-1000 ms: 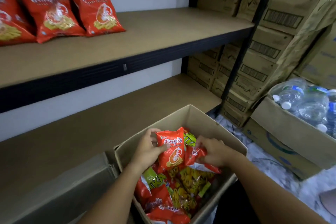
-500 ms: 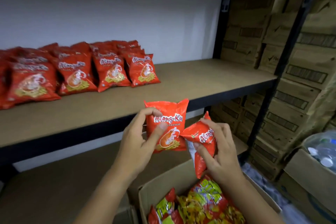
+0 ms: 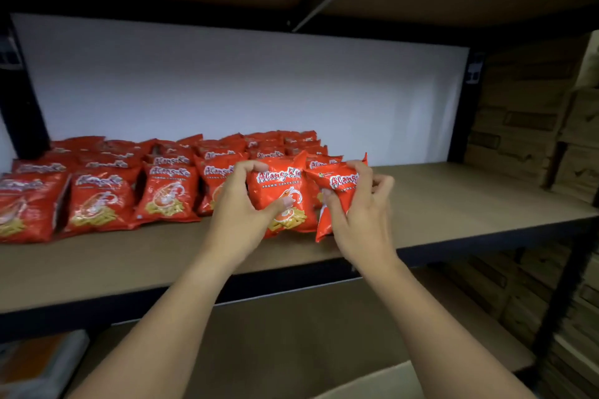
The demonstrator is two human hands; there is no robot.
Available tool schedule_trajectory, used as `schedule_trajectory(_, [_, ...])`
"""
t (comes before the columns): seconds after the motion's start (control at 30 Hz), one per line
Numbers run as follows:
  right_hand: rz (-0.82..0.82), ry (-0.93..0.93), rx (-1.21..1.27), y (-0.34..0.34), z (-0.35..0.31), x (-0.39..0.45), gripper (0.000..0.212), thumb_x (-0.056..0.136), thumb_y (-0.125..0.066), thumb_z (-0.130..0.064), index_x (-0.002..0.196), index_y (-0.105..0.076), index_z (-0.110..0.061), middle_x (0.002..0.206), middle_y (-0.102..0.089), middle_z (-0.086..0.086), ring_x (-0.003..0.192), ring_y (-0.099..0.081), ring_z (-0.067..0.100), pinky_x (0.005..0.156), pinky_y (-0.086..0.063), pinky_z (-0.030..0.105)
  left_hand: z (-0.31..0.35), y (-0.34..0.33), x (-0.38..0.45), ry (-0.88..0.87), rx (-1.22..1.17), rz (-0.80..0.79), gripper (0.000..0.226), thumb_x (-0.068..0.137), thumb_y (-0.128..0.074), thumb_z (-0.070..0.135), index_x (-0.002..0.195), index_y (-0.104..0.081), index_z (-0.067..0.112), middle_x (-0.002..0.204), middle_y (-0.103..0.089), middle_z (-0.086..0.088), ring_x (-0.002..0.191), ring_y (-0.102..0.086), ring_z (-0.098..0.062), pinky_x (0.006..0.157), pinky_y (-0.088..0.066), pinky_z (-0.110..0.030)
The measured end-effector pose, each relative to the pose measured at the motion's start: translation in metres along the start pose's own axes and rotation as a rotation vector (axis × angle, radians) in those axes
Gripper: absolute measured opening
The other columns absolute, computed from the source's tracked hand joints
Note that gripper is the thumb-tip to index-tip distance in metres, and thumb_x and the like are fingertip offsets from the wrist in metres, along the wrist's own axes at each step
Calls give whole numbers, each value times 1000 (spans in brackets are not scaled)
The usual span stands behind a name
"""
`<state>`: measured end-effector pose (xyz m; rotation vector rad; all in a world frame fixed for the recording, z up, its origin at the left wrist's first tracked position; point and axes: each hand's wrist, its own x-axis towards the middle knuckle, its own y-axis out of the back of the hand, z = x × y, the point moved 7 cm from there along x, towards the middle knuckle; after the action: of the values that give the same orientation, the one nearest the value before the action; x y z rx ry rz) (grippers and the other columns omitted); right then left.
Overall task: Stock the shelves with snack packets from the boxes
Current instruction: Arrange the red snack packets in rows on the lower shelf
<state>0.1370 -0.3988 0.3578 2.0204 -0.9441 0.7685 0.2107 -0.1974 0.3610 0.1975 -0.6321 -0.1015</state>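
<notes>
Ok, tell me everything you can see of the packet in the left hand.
The packet is a glossy red foil-like pouch, puffed, printed with white script lettering, "PRAWN CRACKERS" and a prawn over yellow sticks. It is held upright, front to the camera, above the shelf at the right end of the stocked row. The left hand grips its left edge, thumb across the front. Its right edge meets the packet held by the right hand.

The one camera sits on my head, facing forward and slightly down at the shelf, close over my left hand and right hand.
</notes>
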Motion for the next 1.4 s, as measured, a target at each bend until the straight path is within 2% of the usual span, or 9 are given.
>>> schedule_trajectory(0.17, [-98, -164, -146, -47, 18, 26, 58, 96, -54, -47, 143, -28, -26, 124, -33, 10, 111, -48, 36, 96, -40, 51, -26, -8, 26, 14, 196, -4, 59, 78, -84, 32, 124, -47, 36, 132, -52, 6, 121, -52, -13, 97, -47, -24])
schedule_trajectory(0.43, [-313, -275, -321, -78, 42, 33, 79, 92, -26, -75, 154, -1, -34, 140, -27, 14, 129, -36, 36, 105, -27, 50, -48, -21, 35, 50, 307, -103, 66, 90, -70, 38, 146, -37, 23, 151, -41, 1, 139, -40, -18, 114, -37, -39])
schedule_trajectory(0.57, [-323, -283, -349, -79, 42, 34, 72, 94, -11, -72, 155, 1, -36, 141, -31, 14, 131, -33, 35, 106, -25, 52, -50, -24, 36, 47, 357, -102, 65, 93, -65, 42, 148, -36, 25, 152, -41, 0, 143, -33, -22, 116, -34, -46])
schedule_trajectory(0.67, [-334, -310, -301, -77, 44, 35, 64, 98, -12, -65, 155, 1, -39, 146, -28, 11, 135, -29, 33, 109, -21, 53, -47, -22, 35, 30, 493, -76, 61, 94, -60, 48, 148, -37, 32, 155, -34, -1, 142, -20, -27, 117, -27, -48])
schedule_trajectory(0.87, [-259, -312, -139, -56, 40, 30, 60, 100, -29, -58, 154, -9, -43, 156, -21, 10, 143, -19, 33, 112, -17, 55, -37, -22, 27, -4, 560, -92, 61, 96, -52, 54, 152, -29, 45, 167, 4, -1, 147, -5, -28, 120, -17, -51])
schedule_trajectory(1.0, [-161, -218, -23, -27, 40, 15, 52, 99, -46, -49, 147, -35, -35, 143, -34, 7, 135, -32, 27, 112, -28, 50, -15, -19, 11, -182, 599, 1, 55, 95, -60, 46, 146, -43, 36, 161, -25, -1, 136, -23, -23, 115, -25, -45])
schedule_trajectory(1.1, [-144, -152, 123, -6, 43, -6, 48, 96, -58, -41, 141, -47, -30, 127, -43, -1, 122, -47, 18, 106, -42, 45, 5, -26, -14, -303, 486, 24, 36, 93, -67, 37, 125, -57, 26, 126, -55, 7, 117, -42, -16, 103, -40, -42])
schedule_trajectory(1.23, [-196, -56, 124, 22, 47, -45, 46, 90, -69, -32, 134, -54, -30, 113, -53, -8, 108, -52, 8, 95, -47, 31, 22, -54, -62, -401, 353, -48, 21, 93, -69, 29, 109, -60, 19, 101, -59, 8, 101, -52, -12, 90, -46, -32])
schedule_trajectory(1.4, [-230, -29, 72, 52, 68, -100, 39, 88, -72, -29, 125, -62, -23, 106, -59, -7, 104, -56, 9, 90, -44, 22, 0, -89, -119, -461, 285, -187, 16, 92, -72, 20, 105, -65, 14, 93, -62, 7, 92, -56, -12, 82, -46, -24])
